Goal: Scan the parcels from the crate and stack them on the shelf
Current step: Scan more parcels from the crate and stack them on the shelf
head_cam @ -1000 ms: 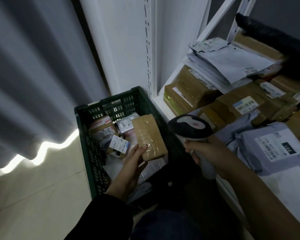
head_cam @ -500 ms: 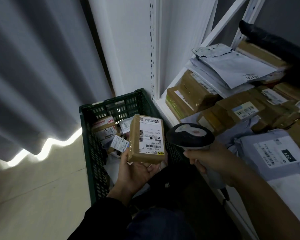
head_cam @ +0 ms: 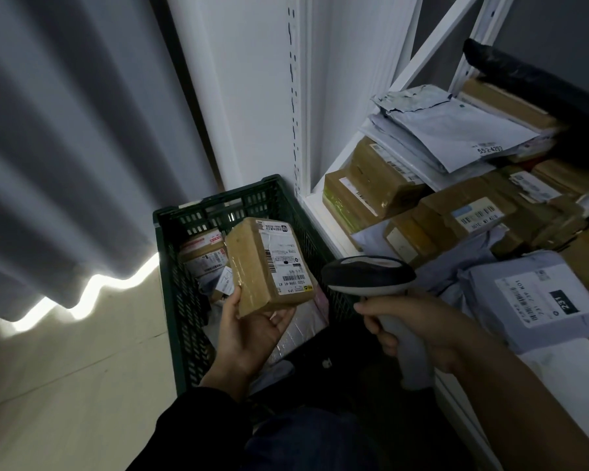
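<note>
Over the crate [head_cam: 215, 202], parcel [head_cam: 252, 266] tilted further, label [head_cam: 286, 263] nearer scanner [head_cam: 368, 273]

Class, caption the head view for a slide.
Left hand holds a labelled parcel toward the scanner in the right hand, above the green crate.

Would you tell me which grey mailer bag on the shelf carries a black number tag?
The grey bag nearest the right hand, at the shelf's front; its label has a black tag reading 231. The upper bags' labels lack one.
</note>
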